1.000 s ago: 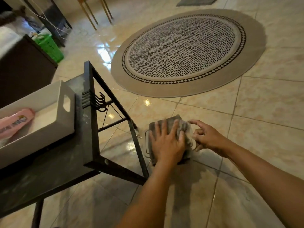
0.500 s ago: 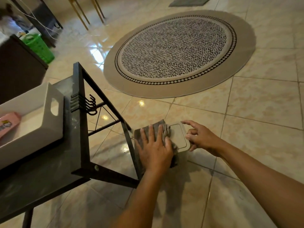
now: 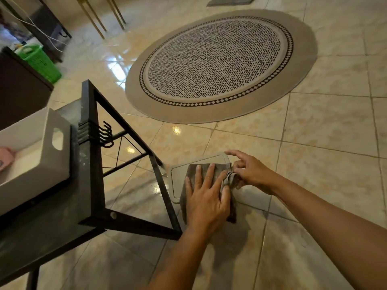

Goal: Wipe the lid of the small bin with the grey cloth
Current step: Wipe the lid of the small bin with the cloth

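Observation:
The small bin stands on the tiled floor beside the black table's leg; its pale beige lid (image 3: pixel 178 176) shows at the left and far edges. A grey cloth (image 3: pixel 193 170) lies across the lid's right and near part. My left hand (image 3: pixel 206 197) lies flat on the cloth with the fingers spread, pressing it onto the lid. My right hand (image 3: pixel 250 170) is at the bin's right edge, its fingertips pinching the bunched cloth edge there. The bin's body is hidden below the lid and my hands.
A black metal-framed table (image 3: pixel 92 164) with side hooks (image 3: pixel 105 135) stands left of the bin, carrying a white tray (image 3: pixel 48 155) with a pink item (image 3: pixel 6 156). A round patterned rug (image 3: pixel 219 63) lies beyond. A green basket (image 3: pixel 38 60) and chair legs (image 3: pixel 100 17) are far left.
The cloth and my left hand have slid right across the lid, uncovering its left part. My right hand now pinches the cloth edge at the bin's right side.

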